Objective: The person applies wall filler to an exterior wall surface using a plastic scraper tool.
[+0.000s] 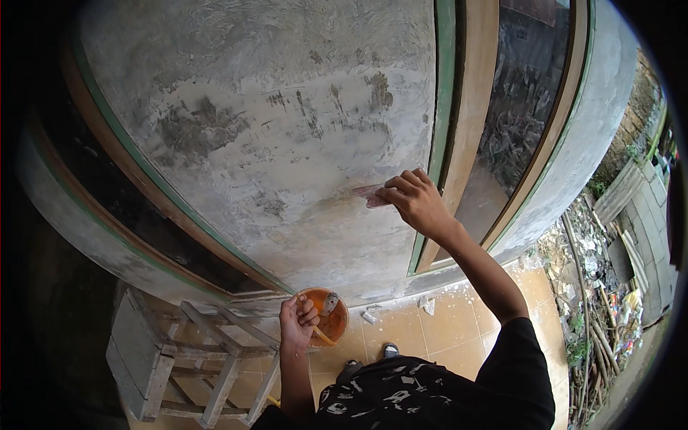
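My right hand [419, 204] is raised at the wall, its fingers pinched around a thin, reddish flat scraper [371, 195]. The scraper's edge lies at or very near the plastered wall [315, 165], which is grey with smeared whitish patches. Lower down, my left hand [299, 320] is closed, with its fingers curled in. Whatever it holds, if anything, I cannot make out. Behind that hand shows an orange bucket [337, 324] with greyish stuff on its inside. A yellow strip [325, 337] runs beside the hand across the bucket's lower rim; whether the two touch is unclear.
Wood-framed windows with green edging flank the wall, one at left [172, 211] and one at right [469, 122]. A wooden trestle [143, 358] stands at lower left. White lumps [427, 305] lie on the tiled floor [451, 322]. Rubble and sticks [584, 301] fill the ground at right.
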Demonstrator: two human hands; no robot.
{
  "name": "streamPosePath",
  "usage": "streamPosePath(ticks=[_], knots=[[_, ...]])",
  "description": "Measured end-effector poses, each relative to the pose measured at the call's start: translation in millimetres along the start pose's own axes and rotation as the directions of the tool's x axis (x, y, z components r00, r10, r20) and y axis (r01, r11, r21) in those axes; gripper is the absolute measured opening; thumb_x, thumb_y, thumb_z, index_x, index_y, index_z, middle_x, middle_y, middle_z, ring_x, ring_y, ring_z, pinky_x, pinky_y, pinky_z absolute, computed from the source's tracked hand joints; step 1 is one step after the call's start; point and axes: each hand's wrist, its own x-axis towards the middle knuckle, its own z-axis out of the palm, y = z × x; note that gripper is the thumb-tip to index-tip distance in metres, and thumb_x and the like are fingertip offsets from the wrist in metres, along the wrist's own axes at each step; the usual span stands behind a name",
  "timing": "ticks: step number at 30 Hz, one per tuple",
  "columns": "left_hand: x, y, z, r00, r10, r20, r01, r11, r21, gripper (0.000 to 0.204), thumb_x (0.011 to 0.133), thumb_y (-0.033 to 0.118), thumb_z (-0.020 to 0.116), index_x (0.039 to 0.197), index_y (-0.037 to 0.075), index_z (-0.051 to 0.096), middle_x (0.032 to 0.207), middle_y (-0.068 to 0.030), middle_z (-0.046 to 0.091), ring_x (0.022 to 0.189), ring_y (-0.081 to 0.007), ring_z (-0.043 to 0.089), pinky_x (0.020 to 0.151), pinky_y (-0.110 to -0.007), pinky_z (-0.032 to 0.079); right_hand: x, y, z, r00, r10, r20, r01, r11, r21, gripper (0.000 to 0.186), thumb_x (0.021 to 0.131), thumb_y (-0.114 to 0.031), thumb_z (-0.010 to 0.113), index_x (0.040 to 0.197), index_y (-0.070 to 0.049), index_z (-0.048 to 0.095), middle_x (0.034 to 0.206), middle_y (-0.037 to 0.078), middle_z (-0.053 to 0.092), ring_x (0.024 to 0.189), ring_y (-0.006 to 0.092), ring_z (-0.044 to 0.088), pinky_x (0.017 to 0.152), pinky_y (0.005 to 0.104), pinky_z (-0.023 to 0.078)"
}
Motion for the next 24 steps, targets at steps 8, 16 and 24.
streamPosePath(ticks=[8,16,24], knots=[[0.0,-3.1,-10.1,0.999,0.008,0.05,-0.006,0.999,-0.036,0.022,0.09,0.032,0.046,0.09,0.01,0.046,0.062,0.0047,0.025,0.049,-0.0056,0.023,0.044,-0.02,0.021,48.2,5.2,-3.4,0.982,-0.094,0.161,0.121,0.979,-0.167,0.018,0.079,-0.011,0.055,0.093,-0.014,0.066,0.085,0.001,0.061,0.09,0.0168,0.057,0.086,0.0338,0.041],[4.0,2.4,-15.2,0.999,-0.017,0.037,0.02,0.996,-0.09,0.023,0.089,0.031,0.049,0.092,0.008,0.049,0.062,0.0047,0.025,0.048,-0.0057,0.024,0.042,-0.02,0.023,151.6,11.1,-87.3,0.902,-0.294,-0.316,0.184,0.924,-0.334,0.015,0.081,-0.013,0.061,0.093,-0.015,0.068,0.081,0.0,0.063,0.083,0.0159,0.06,0.082,0.0327,0.043],[3.6,3.0,-19.0,1.0,-0.025,-0.006,0.025,0.998,-0.058,0.022,0.089,0.031,0.049,0.089,0.009,0.05,0.061,0.0048,0.025,0.048,-0.0058,0.023,0.042,-0.019,0.022,117.8,7.4,-43.1,0.972,-0.175,-0.158,0.092,0.9,-0.426,0.043,0.082,-0.016,0.059,0.125,-0.018,0.057,0.121,0.0,0.056,0.112,0.0155,0.048,0.103,0.0439,0.031]])
